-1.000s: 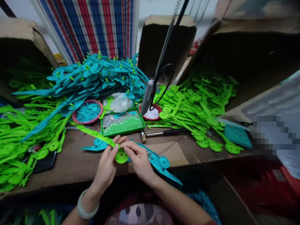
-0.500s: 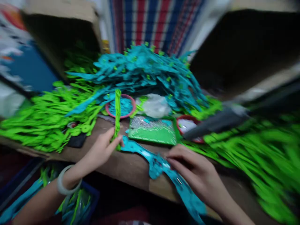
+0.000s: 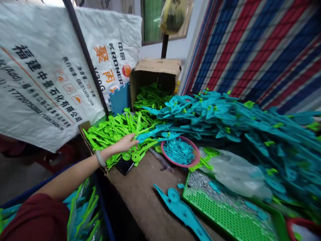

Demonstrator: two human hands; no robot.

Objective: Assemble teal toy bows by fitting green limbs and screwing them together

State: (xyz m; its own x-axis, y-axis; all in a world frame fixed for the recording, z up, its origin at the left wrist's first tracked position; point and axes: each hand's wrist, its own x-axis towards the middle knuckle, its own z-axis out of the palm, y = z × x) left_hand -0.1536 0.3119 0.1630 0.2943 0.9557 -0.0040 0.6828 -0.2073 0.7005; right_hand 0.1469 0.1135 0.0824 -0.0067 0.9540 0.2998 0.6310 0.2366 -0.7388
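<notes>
My left hand [image 3: 127, 142] reaches into the pile of bright green plastic parts [image 3: 110, 129] at the left. Its fingers are closed around a long green plastic strip [image 3: 138, 123], which stands up above them. Just beyond the fingertips is the tip of a blue plastic part [image 3: 147, 134] from the big heap. On the brown table top lies a separate long blue part [image 3: 182, 211] with a round end, untouched. My right hand is out of the picture.
A pink bowl [image 3: 195, 160] holds small blue pieces. Beside it are a green tray [image 3: 213, 206] with small metal pieces and a clear plastic bag [image 3: 233, 170]. Behind them rises a heap of blue parts [image 3: 213, 117]. A cardboard box [image 3: 155, 65] stands behind the green pile.
The view has swung left. My left hand has moved from above the blue part to the green pile, still with a green strip. My right hand has left the view.
</notes>
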